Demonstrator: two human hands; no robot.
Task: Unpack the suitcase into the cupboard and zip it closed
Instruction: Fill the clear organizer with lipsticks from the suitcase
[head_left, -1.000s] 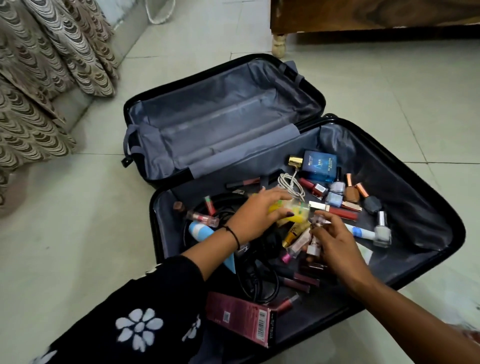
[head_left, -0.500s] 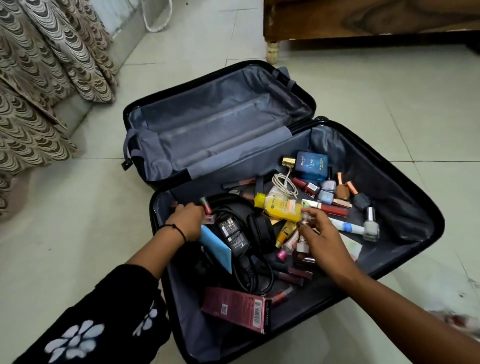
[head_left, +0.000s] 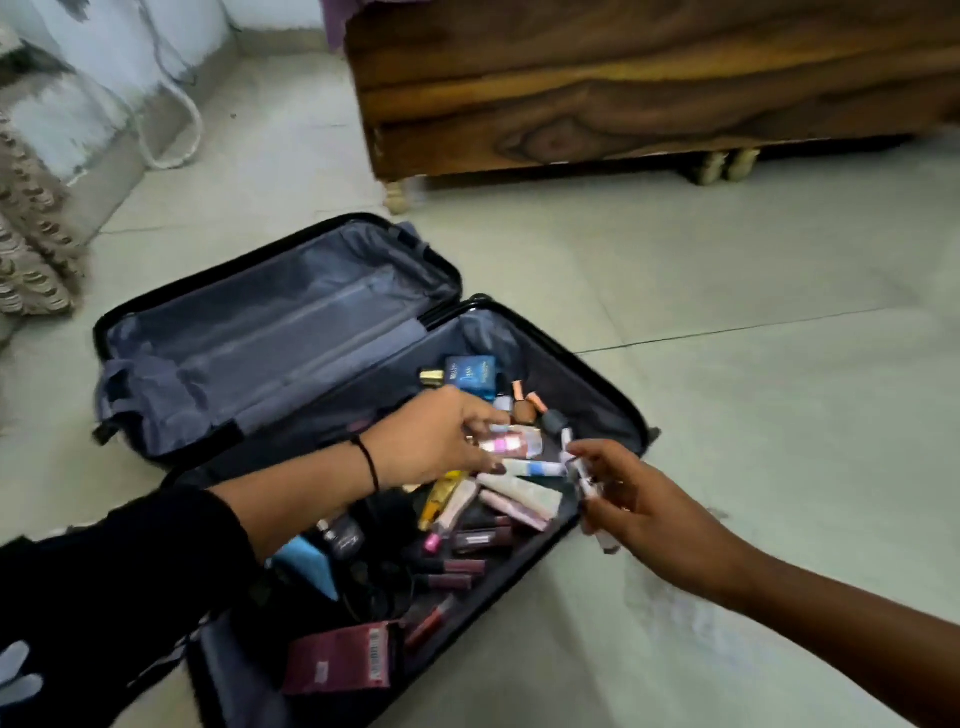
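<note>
- A patterned curtain (head_left: 31, 244) hangs at the far left, and less of it shows than half a second ago.
- The suitcase (head_left: 270, 332) lies open on the tiled floor (head_left: 727, 374), left of the middle. Its lid half shows bare grey lining, and its base half carries the cosmetics.
- A maroon box (head_left: 340, 660) rests at the near edge of the base half, where it lay before.
- The left hand (head_left: 436, 441), in a black sleeve with a dark wristband, has crossed from the left edge of the base half towards its far right corner. Its grip now pinches a small pink bottle (head_left: 511, 444) between thumb and fingers.
- A blue box (head_left: 471, 375) sits just beyond that hand, against the far wall of the base half, unmoved.
- Loose tubes (head_left: 498, 504) lie heaped just below the left hand, towards the right edge.
- The right hand (head_left: 639, 504) has drawn back from the heap to the right rim. Its grip is curled round several slim cosmetics (head_left: 577, 470), too blurred to name.
- The view has swung upward, so the wooden furniture (head_left: 649, 93) beyond the suitcase fills far more of the top right than before.
</note>
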